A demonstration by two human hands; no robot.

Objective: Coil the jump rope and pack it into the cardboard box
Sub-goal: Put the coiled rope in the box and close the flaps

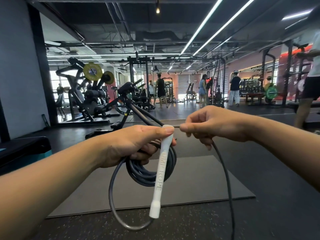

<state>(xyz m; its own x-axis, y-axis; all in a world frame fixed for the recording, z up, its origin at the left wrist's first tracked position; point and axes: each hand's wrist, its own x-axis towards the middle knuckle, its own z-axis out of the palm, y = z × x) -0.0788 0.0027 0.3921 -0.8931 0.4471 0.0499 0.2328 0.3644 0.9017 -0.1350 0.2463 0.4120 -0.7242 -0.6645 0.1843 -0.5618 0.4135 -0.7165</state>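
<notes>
My left hand [131, 144] grips a bundle of dark grey jump rope coils [147, 175] together with a white handle [160, 172] that hangs down from under my thumb. A larger loose loop of rope [112, 193] droops below the coils. My right hand [213, 125] pinches the rope just right of the handle's top end, and the free length of rope [226, 184] drops from that hand toward the floor. No cardboard box is in view.
A grey exercise mat [199, 184] lies on the speckled gym floor below my hands. A dark bench [24, 149] stands at the left. Weight machines [90, 94] and racks fill the background, with several people standing far off and one at the right edge.
</notes>
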